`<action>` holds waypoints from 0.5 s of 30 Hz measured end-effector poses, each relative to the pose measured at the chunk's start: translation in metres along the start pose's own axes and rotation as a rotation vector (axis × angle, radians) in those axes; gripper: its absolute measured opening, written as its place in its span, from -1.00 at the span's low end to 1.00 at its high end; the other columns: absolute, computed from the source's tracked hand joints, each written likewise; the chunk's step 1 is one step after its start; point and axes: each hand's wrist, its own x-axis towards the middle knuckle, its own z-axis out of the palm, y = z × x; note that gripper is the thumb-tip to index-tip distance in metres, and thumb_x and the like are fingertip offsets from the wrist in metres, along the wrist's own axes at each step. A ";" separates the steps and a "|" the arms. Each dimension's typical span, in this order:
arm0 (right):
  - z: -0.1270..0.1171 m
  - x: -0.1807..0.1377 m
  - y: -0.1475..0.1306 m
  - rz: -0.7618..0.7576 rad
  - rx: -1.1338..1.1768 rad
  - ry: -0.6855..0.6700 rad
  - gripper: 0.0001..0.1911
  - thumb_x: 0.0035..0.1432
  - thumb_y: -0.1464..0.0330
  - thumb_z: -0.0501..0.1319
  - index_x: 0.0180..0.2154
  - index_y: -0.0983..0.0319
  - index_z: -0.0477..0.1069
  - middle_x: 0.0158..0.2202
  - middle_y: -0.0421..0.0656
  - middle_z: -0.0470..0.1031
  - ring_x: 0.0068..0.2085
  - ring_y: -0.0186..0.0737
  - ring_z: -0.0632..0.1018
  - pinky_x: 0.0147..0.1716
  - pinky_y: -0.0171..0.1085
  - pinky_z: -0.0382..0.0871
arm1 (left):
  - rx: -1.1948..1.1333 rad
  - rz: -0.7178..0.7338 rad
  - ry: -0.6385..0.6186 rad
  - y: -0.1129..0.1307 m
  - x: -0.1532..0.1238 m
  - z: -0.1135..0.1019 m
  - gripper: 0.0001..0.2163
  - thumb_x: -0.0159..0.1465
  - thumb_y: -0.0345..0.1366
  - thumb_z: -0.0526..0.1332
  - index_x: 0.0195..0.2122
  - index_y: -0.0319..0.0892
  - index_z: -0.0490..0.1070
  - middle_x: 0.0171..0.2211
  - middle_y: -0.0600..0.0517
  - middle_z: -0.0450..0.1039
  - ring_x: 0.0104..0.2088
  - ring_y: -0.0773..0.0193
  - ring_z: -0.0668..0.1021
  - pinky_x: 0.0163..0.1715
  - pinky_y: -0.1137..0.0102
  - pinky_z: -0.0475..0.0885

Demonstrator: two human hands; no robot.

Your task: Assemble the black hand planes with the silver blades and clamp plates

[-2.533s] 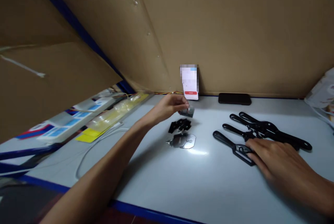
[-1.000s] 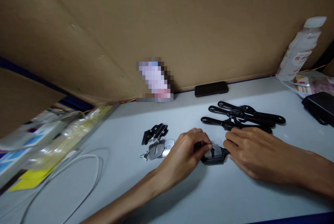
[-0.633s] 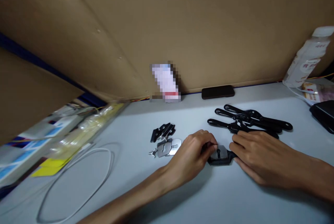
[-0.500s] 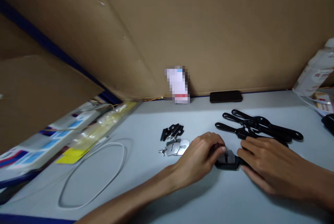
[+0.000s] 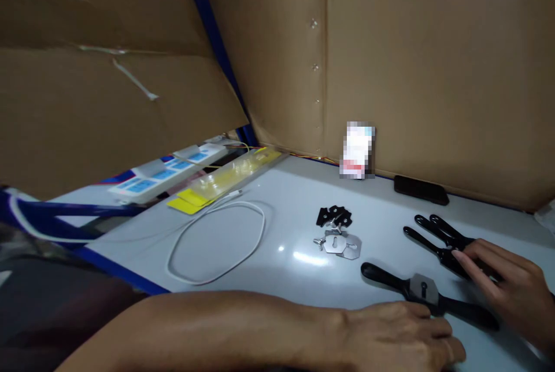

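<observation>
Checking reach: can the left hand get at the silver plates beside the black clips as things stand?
Probably yes. The left hand lies flat on the table, with bare surface between it and the silver plates.

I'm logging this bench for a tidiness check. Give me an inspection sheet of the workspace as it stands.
Surface: pale table, blue edge, glare spot.
Job's things: black two-handled tool with metal plate lying flat; more black tools behind; loose black clips and metal plates.
Clutter: dark phone, blurred card, yellow packet.
Grippers: left hand by the plated tool, contact unclear; right hand on the black tools.
Cables: white cable looped.
Surroundings: cardboard walls, power strips.
</observation>
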 end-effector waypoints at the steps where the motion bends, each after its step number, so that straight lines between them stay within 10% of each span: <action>1: 0.002 0.005 -0.002 0.040 0.015 -0.031 -0.88 0.37 0.31 0.18 -0.28 0.15 0.38 -0.36 -0.21 0.51 -0.38 -0.21 0.56 -0.30 -0.24 0.39 | 0.009 -0.033 -0.036 0.000 0.001 -0.002 -0.90 0.40 -0.31 0.20 -0.15 -0.16 0.49 -0.32 0.02 0.43 -0.33 0.21 0.44 -0.44 0.33 0.35; 15: 0.086 0.142 -0.130 -0.096 0.054 -0.558 -0.91 0.19 0.47 0.24 -0.25 0.23 0.50 -0.28 -0.14 0.57 -0.35 -0.21 0.51 -0.38 -0.26 0.21 | -0.153 -0.053 -0.040 -0.008 0.000 0.016 -0.90 0.34 -0.23 0.22 -0.17 -0.03 0.49 -0.28 0.01 0.52 -0.33 0.20 0.59 -0.63 0.40 0.30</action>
